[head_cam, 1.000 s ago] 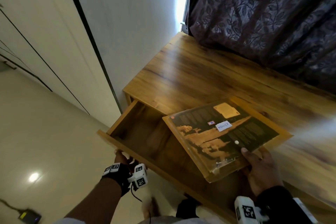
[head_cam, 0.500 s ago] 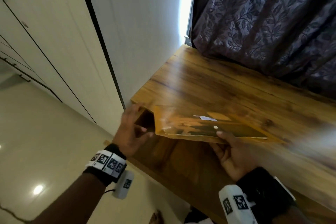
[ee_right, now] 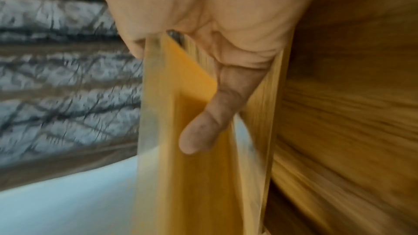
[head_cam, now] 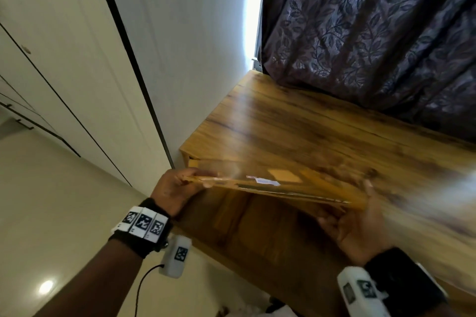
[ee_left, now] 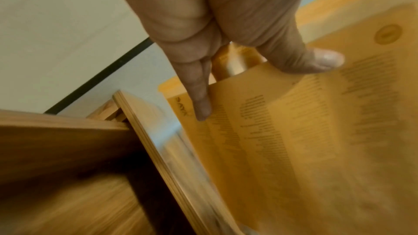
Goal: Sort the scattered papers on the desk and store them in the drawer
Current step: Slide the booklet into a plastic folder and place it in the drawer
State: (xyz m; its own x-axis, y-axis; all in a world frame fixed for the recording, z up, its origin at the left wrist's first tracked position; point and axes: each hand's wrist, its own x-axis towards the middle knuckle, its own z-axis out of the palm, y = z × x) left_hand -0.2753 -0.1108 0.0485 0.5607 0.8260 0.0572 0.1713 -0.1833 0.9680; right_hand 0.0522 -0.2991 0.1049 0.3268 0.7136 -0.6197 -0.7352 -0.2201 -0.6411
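Since approx. 1 s ago, left hand (head_cam: pixel 173 189) has left the drawer (head_cam: pixel 247 224) front & come up to the paper stack (head_cam: pixel 273 183); stack now lies flatter, edge-on to head cam. Both hands hold it: left fingers (ee_left: pixel 199 99) pinch its left edge w/ thumb on top, right hand (head_cam: pixel 353 229) grips the right end, thumb over, fingers under. Stack hangs just above the open drawer, at the bench (head_cam: pixel 309 131) front edge. Progress: papers gathered, bench top shows none; left to do: lower stack in, shut drawer.
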